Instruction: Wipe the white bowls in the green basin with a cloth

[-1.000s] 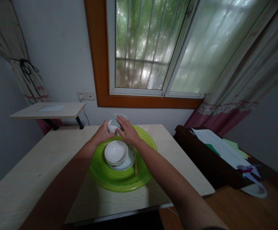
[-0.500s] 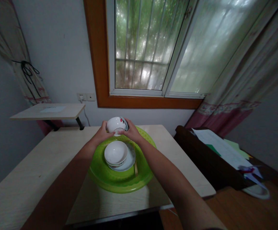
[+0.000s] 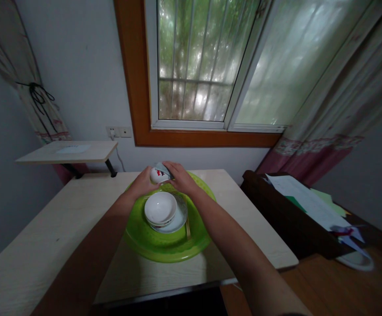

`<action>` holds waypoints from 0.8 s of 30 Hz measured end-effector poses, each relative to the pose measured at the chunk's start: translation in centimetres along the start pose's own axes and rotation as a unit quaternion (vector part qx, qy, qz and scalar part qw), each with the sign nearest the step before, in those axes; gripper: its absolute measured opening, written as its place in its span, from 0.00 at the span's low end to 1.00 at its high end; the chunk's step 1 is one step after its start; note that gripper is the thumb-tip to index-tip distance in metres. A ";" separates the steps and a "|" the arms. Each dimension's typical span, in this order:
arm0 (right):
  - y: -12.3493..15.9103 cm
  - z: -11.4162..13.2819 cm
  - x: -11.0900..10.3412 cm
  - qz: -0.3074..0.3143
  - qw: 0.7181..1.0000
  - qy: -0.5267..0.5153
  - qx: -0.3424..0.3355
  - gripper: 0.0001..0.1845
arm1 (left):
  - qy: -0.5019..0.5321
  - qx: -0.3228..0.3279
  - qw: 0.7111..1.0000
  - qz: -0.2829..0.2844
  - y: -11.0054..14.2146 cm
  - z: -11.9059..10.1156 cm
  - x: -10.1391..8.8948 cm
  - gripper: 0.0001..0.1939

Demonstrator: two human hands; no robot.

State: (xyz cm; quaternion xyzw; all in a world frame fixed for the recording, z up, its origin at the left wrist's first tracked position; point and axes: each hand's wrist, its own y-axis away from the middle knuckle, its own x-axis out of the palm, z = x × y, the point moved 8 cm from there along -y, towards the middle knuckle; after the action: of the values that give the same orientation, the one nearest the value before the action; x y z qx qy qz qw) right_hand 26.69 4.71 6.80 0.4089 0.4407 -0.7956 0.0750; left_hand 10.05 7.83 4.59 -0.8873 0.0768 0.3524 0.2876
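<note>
Over the far part of a round green tray (image 3: 167, 256), a white bowl (image 3: 158, 176) with a red pattern is held tilted between my hands. My left hand (image 3: 142, 182) is closed round the bowl's left side. A grey-blue cloth (image 3: 162, 167) is pressed against the upper right of the bowl by my closed right hand (image 3: 181, 179), which covers part of both. Nearer to me on the tray stands a small stack of white bowls (image 3: 160, 208), resting on a white plate (image 3: 181, 216). Wooden chopsticks (image 3: 188, 226) lie to the right of the plate.
The tray sits on a pale wooden table (image 3: 69, 224). A small raised shelf (image 3: 64, 152) with a paper on it stands at the back left. Beyond the table's right edge is a dark brown piece of furniture (image 3: 270, 215) with papers (image 3: 299, 197). Behind is a window (image 3: 197, 66).
The bowl has been turned in my hands: its underside faced me half a second ago, and now the red pattern does. The cloth, mostly hidden then, shows at the top again.
</note>
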 end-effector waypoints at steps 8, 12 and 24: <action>0.1 4.4 0.3 0.033 0.993 0.061 -0.094 0.34 | 0.015 0.009 1.000 0.003 -0.2 0.4 0.0 0.30; -0.1 5.8 1.0 0.045 0.989 0.102 -0.093 0.29 | 0.041 0.036 0.998 -0.015 -0.3 0.2 -0.1 0.36; 1.1 -4.1 -0.2 -0.113 0.973 -0.122 0.161 0.30 | 0.011 -0.038 0.999 0.008 -0.1 1.1 0.1 0.25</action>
State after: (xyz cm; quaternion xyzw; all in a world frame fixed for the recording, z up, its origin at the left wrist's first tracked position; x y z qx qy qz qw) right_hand 29.72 7.16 5.06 0.2632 0.3376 -0.9033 -0.0293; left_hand 9.53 8.50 3.93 -0.9006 0.0735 0.3475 0.2505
